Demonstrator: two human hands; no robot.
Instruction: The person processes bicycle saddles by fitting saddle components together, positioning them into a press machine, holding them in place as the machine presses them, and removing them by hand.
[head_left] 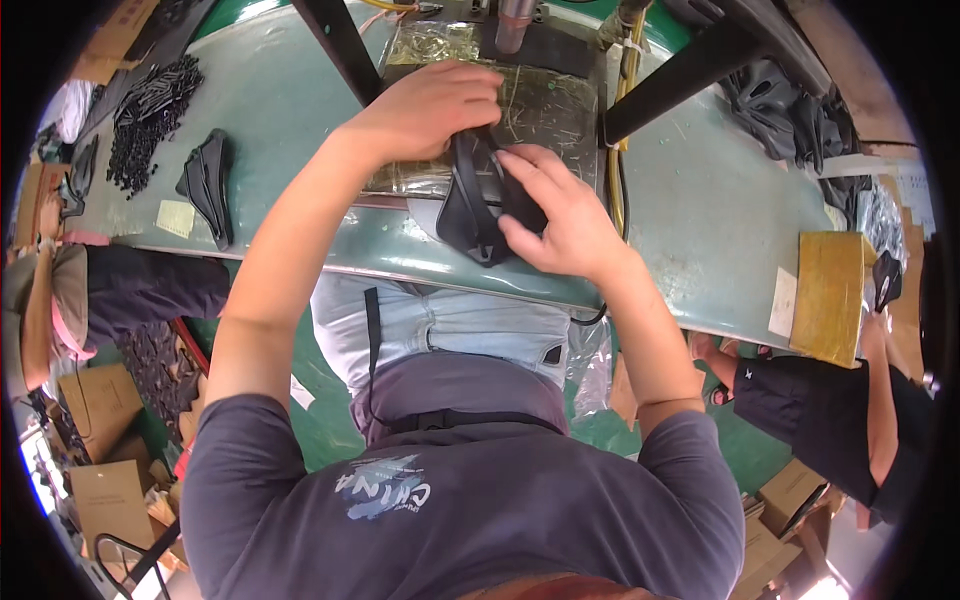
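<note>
A black saddle-shaped piece (470, 218), much like a bicycle saddle with a lengthwise groove, lies at the near edge of a scuffed dark plate (550, 110). Its narrow end points away from me and its wide end hangs toward the table's front edge. My left hand (440, 108) is curled over the narrow end, with its fingertips partly hidden. On the piece's right side, my right hand (560, 212) grips the wide part, thumb near the front and fingers over the top. A similar black saddle-shaped piece (208, 188) lies on the table to the left.
A metal cylinder (515, 25) hangs above the plate, between dark machine posts (665, 95). Small black parts (150, 120) are heaped far left, near a paper slip (176, 217). A yellow-brown box (828, 298) and black sheeting (775, 110) sit right. Other people (880, 390) are at both sides.
</note>
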